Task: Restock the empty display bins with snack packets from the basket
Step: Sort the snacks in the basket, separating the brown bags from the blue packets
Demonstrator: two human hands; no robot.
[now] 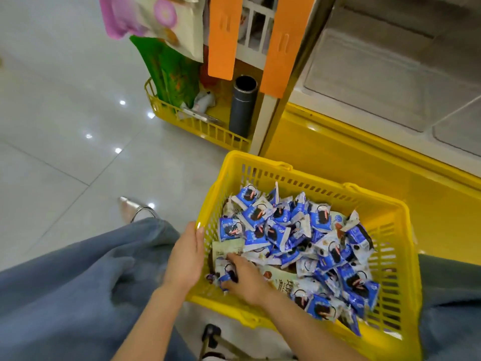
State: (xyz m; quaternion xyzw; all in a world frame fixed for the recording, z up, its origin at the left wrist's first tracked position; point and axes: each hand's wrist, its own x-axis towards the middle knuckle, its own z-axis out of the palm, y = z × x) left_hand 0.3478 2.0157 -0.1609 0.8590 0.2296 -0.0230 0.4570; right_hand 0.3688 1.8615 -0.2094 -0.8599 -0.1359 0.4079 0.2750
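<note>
My right hand (243, 281) is down in the near left corner of the yellow basket (312, 178), fingers curled round a small clutch of blue-and-white snack packets (281, 230). My left hand (186, 256) lies just beside it on the outside of the basket wall, fingers fairly straight, steadying and gripping nothing.

The packets are small and look slick, and I hold several at once. My worry is that one slides out from under my fingers as I lift and drops back into the heap, or falls past the rim. A pale printed pack (227, 250) lies just beyond my fingertips, under the loose ones, and I may drag it up by mistake. If my left hand eases off while I pull, the basket may tip or shift. I cannot tell what it stands on.

The empty display bins (364, 74) are well beyond my right hand, up and to the right, above a yellow base (351, 157). That is a long carry for a loose handful.

The floor (65, 126) to the left of my left hand is pale glossy tile dotted with lamp reflections. Far ahead of that hand, a low yellow tray (197, 126) holds a green bag (171, 71) and a dark flask (243, 108). My jeans (78, 282) and one silvery shoe (132, 208) show near my left hand.
</note>
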